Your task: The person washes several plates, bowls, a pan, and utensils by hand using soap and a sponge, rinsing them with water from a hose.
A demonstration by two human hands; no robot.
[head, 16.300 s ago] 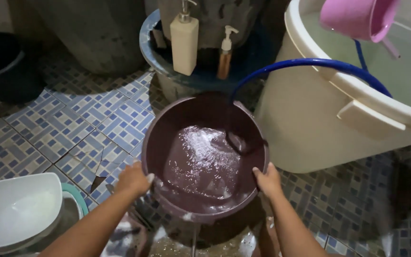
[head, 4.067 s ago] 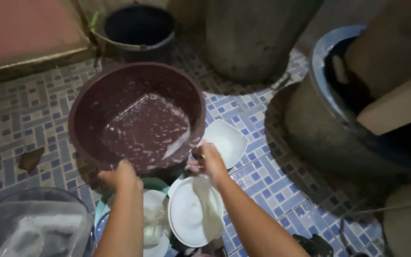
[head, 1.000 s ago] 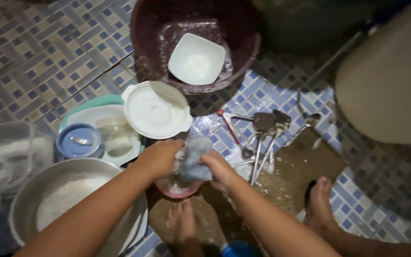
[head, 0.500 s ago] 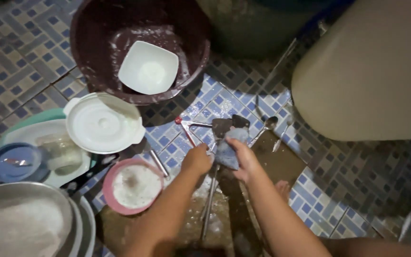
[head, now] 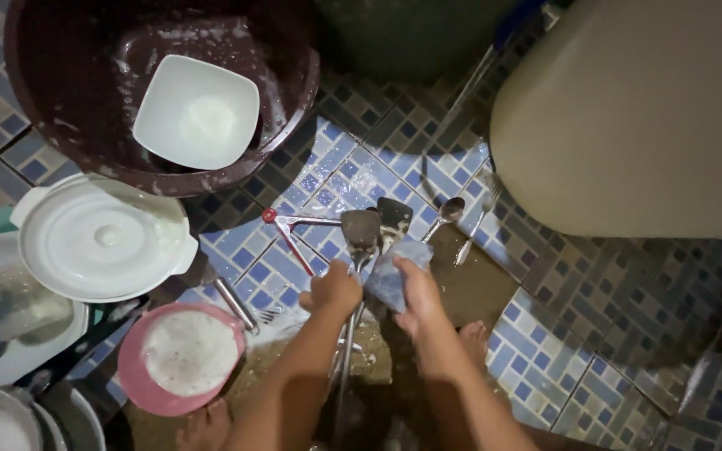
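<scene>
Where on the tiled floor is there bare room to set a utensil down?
Bare tiles lie right of the spoons, below the cream tub. A smaller patch lies between the maroon basin and spatulas. Left is crowded: white lid, pink bowl.

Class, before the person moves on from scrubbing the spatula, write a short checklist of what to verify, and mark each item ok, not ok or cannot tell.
1. Left hand grips the spatula by its handle: ok.
2. Right hand holds the blue sponge against the utensil: ok.
3. Spatula blade free of residue: cannot tell, too dim.
4. Room in the maroon basin beside the white square bowl: ok.
5. Other utensils within reach: ok, second spatula and spoon lie on the tiles just ahead.
6. Pink bowl of suds near the left hand: ok.
</scene>
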